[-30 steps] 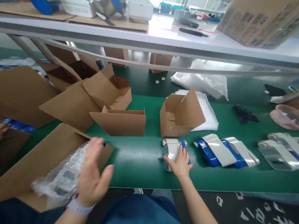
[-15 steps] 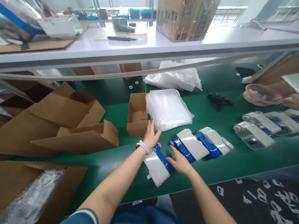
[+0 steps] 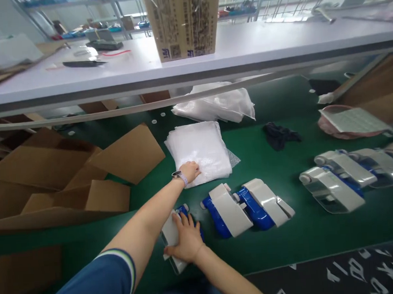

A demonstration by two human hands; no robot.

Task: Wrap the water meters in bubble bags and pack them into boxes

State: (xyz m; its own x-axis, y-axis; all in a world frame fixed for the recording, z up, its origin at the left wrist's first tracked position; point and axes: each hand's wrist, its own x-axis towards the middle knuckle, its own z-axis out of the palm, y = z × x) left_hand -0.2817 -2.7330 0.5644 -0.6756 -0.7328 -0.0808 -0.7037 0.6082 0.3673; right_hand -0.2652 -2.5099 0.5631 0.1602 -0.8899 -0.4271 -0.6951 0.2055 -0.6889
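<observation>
The person's left hand (image 3: 189, 170) curls on stacked bubble-wrap sheets (image 3: 201, 142), its grip unclear, while the right hand (image 3: 188, 238) spreads wide over a white-and-blue device (image 3: 169, 232) on the green tabletop (image 3: 276, 248); clinging layers might slide together.

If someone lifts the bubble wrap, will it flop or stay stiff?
The bubble wrap would probably flop, since its sheets look thin. It's likely light: the right corner looks see-through and bubbly. Its shiny top might be slippery.
</observation>
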